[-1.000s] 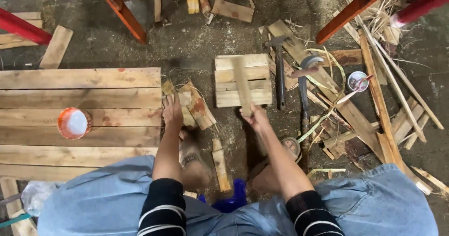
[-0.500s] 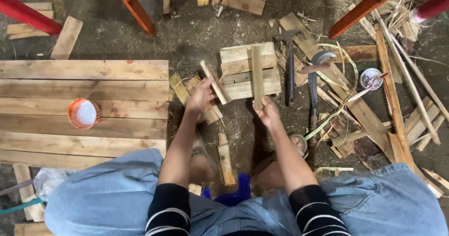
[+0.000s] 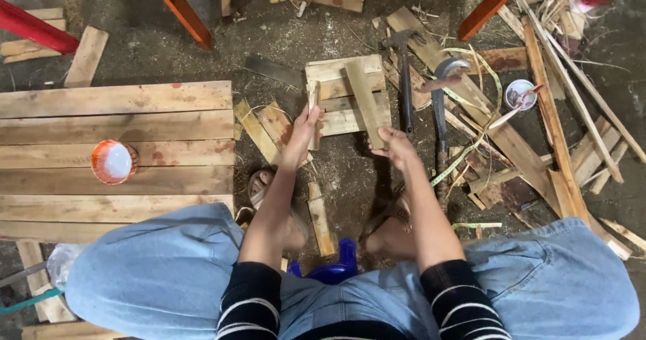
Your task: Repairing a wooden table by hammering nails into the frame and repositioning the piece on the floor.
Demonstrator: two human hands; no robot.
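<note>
Left hand (image 3: 301,134) is gripping a narrow wooden strip (image 3: 313,111), fingers wrapped round its lower end. The strip is standing nearly straight away from the person, its long axis running up the view, far end lying against the left edge of a small stack of short boards (image 3: 343,94) on the ground.

Right hand (image 3: 396,146) is pinching the near end of a wider slat (image 3: 367,101), fingers closed on it. That slat is lying on top of the stack, its long axis leaning a little, far end tipping up and to the left, near end coming down toward the right hand. So both pieces are pointing roughly away from the person, well apart across the stack.

Just right of the stack, a hammer (image 3: 404,77) is lying lengthwise, head at the far end.

Over on the plank platform (image 3: 114,145) to the left, an orange bowl (image 3: 112,162) is sitting, something pale inside; I cannot tell what. Far right, a small round tin (image 3: 520,94) is holding a thin stick leaning out over its rim.
</note>
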